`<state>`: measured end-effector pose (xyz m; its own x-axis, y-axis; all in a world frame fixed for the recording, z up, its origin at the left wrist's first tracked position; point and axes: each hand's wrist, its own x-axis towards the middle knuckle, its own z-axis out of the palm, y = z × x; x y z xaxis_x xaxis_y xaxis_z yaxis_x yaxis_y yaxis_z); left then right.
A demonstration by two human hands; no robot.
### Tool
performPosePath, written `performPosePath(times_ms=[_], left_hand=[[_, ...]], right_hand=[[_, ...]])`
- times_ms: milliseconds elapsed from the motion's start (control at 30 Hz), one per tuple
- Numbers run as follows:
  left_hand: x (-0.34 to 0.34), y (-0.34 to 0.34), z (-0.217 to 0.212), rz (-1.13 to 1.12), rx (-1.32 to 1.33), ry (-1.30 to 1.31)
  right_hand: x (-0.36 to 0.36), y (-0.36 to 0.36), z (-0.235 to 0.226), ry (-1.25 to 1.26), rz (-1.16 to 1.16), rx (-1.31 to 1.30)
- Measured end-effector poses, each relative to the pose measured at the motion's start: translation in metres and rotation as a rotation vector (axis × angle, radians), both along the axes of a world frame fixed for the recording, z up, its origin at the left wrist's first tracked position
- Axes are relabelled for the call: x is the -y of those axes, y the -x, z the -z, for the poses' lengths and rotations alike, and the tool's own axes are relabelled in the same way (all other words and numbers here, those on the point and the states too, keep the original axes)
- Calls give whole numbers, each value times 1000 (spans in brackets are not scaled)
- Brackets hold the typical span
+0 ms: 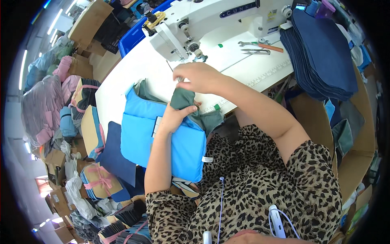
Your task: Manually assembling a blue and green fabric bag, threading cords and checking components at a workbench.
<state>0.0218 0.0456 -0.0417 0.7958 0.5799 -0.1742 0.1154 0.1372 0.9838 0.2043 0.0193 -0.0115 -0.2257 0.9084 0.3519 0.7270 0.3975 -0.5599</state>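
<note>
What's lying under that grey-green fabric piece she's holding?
Under the grey-green fabric, pinched by the left hand and right hand, lies a padded bright blue panel on the white table. What the panel covers is hidden.

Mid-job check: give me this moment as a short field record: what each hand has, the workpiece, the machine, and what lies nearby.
left hand: grips a folded grey-green fabric piece from below
right hand: pinches the top of the same fabric, near the needle area
workpiece: bright blue padded fabric panel under the hands, hanging off the table edge
machine: white industrial sewing machine on a white table
nearby: stack of dark navy cut fabric pieces; metal thread snips
</note>
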Motion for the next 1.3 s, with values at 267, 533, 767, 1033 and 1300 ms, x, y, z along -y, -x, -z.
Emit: performPosePath(times_ms=[267,533,767,1033,1300], left_hand=[[1,0,-3,-141,-49,75],[-3,-2,-8,-176,-16,280],[-2,-5,-7,-158,7,279],[-2,-4,-9,-149,19,300],[-2,-5,-5,-139,36,277]], right_hand=[[57,-18,36,354,55,-1581],[75,-21,34,497,213,-1096],[79,-22,41,597,161,-1407],[85,-33,52,619,2,-1473],[80,-24,52,449,-14,-1408]])
